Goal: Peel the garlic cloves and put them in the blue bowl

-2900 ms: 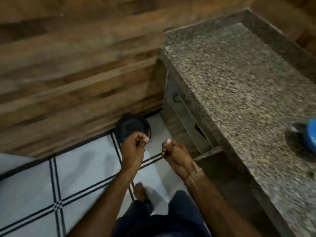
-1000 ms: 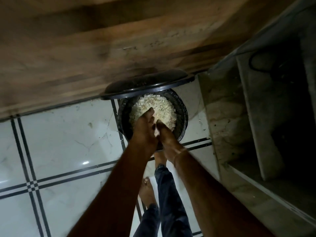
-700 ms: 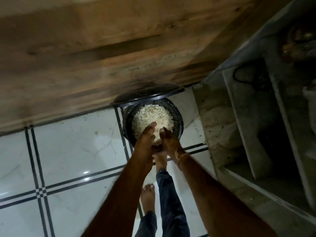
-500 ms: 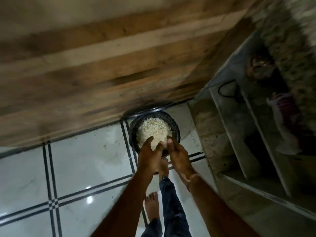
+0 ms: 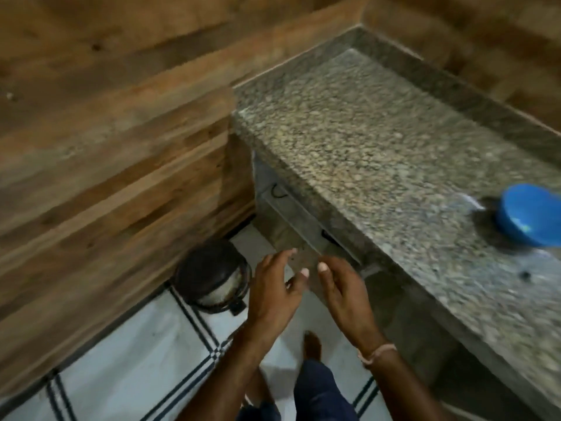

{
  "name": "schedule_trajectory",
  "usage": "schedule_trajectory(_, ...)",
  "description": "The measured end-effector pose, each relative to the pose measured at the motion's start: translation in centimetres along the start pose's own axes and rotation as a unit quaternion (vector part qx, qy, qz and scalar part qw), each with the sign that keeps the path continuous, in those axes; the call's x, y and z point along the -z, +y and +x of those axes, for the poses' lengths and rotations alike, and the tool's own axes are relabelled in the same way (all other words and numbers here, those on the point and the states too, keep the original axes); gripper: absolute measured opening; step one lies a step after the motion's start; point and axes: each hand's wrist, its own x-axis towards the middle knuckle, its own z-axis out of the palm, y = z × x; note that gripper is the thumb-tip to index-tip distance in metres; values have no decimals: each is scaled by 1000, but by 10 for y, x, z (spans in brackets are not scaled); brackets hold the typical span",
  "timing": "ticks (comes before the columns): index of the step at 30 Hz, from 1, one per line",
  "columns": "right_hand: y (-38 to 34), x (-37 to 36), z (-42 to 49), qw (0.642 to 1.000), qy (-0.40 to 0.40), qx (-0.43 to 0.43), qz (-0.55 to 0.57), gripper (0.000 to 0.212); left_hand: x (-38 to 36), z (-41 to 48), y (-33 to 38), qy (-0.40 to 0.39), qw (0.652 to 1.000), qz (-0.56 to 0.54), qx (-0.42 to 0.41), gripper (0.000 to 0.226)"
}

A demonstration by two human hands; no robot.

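I judge this a gap between cloves: my left hand [image 5: 273, 296] and right hand [image 5: 343, 293] hang wide and hold nothing (2 spread palms) over the floor [image 5: 136, 360], just off the table's [image 5: 349, 141] front edge. The blue bowl [image 5: 531, 214] sits on the table, far from its left corner. No garlic shows, so I must find cloves next. A black bin [image 5: 212, 271] stands near my left hand.
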Motion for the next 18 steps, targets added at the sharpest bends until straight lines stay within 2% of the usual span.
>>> schedule_trajectory(5, 31, 91, -33, 993, 105, -24, -40, 44, -58, -3, 71, -35, 993, 35, -103, 44)
schedule_trajectory(10, 79, 178, -56, 977, 200, -66, -44, 29, -143, -3, 133, -92, 980, 52, -166, 41)
schedule_trajectory(14, 124, 241, -77, 968, 220, -106, -50, 31, -221, -8, 172, -136, 973, 60, -177, 37)
schedule_trajectory(18, 166, 288, -86, 966, 205, -142, -75, 35, -285, -6, 193, -141, 972, 97, -164, 38)
